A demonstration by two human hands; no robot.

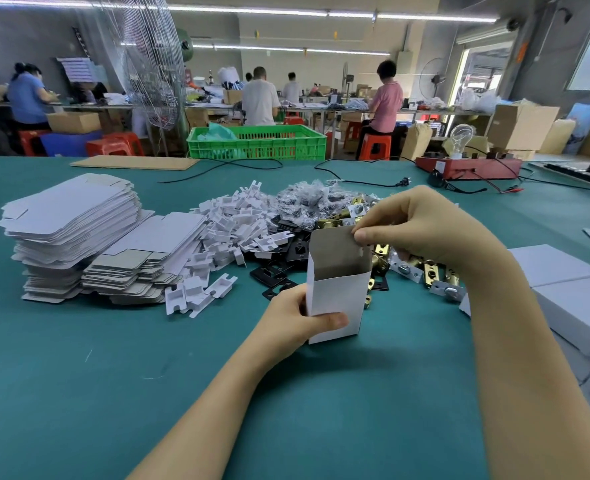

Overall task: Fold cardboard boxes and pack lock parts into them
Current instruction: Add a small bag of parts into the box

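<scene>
Two hands hold one white cardboard box upright above the green table: left hand grips its lower side, right hand pinches the raised top flap. Behind lie flat box blanks, white plastic inserts and brass latches.

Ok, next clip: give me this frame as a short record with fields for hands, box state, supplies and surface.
left hand: left hand grips the lower part of the white box
right hand: right hand pinches the box's top flap
box state: upright, top open, interior not visible
supplies: stack of flat box blanks; white plastic inserts; black plates; brass latches
surface: green table
</scene>
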